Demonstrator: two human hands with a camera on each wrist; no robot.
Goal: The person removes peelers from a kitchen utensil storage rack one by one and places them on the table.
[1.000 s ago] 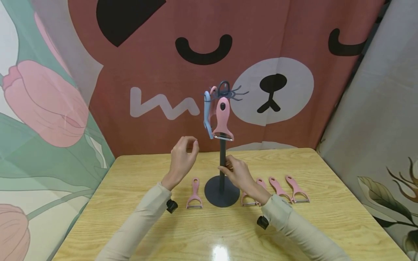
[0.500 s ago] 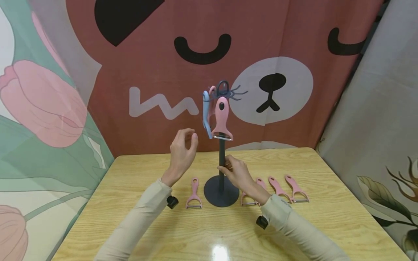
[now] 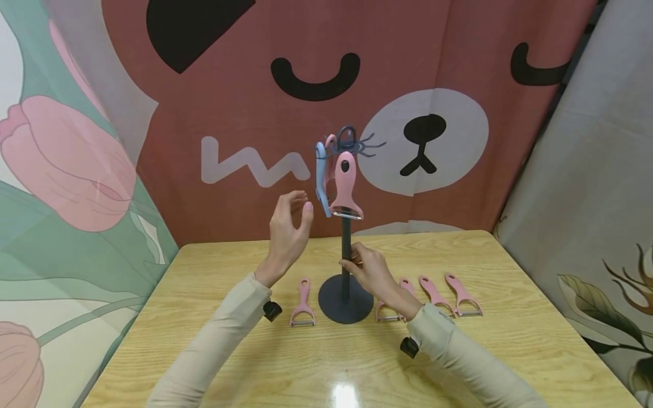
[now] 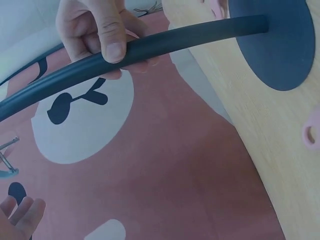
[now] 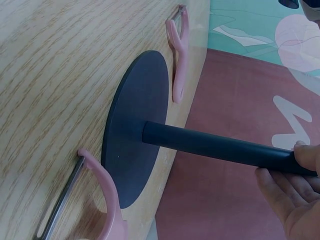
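Observation:
A dark hook stand (image 3: 347, 238) with a round base (image 3: 346, 313) stands on the table. My right hand (image 3: 374, 272) grips its pole, thumb and fingers on either side, as the left wrist view also shows. From the hooks on top hang a pink peeler (image 3: 345, 180) in front, a blue peeler (image 3: 321, 170) at the left, and another pink peeler partly hidden between them. My left hand (image 3: 287, 235) is raised just left of the blue peeler, thumb and fingers loosely curved and apart, holding nothing.
One pink peeler (image 3: 303, 303) lies left of the base. Several more pink peelers lie right of it, including one at the far right (image 3: 463, 296); my right wrist partly covers the nearer ones. A printed cloth (image 3: 229, 209) hangs behind the table (image 3: 285, 362).
My left hand has risen slightly, and its thumb and fingers have spread further apart. The right hand keeps its hold on the pole; the hanging peelers stay in place.

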